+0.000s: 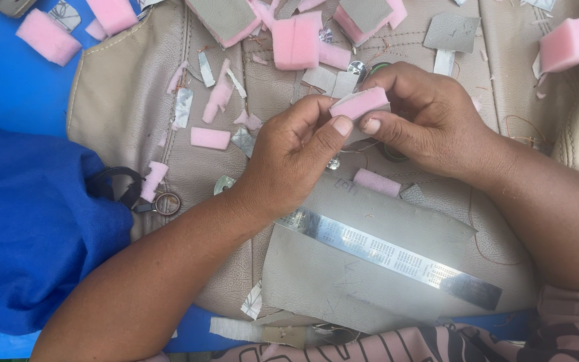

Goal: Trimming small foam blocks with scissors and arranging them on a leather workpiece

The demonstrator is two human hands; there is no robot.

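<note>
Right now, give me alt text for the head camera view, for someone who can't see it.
Two bare hands, left hand and right hand, pinch a small pink foam strip between them over a beige leatherette cover. Pink foam scraps and grey fabric offcuts litter it, a steel ruler lies on a grey sheet, and blue cloth sits at left.

Bright daylight, sharp focus, ruler [397, 257] glare.

The pink block [360, 102] looks like soft, matt foam. The ruler [397, 258] is shiny metal. The beige cover [129, 100] is smooth, stitched leatherette.
</note>
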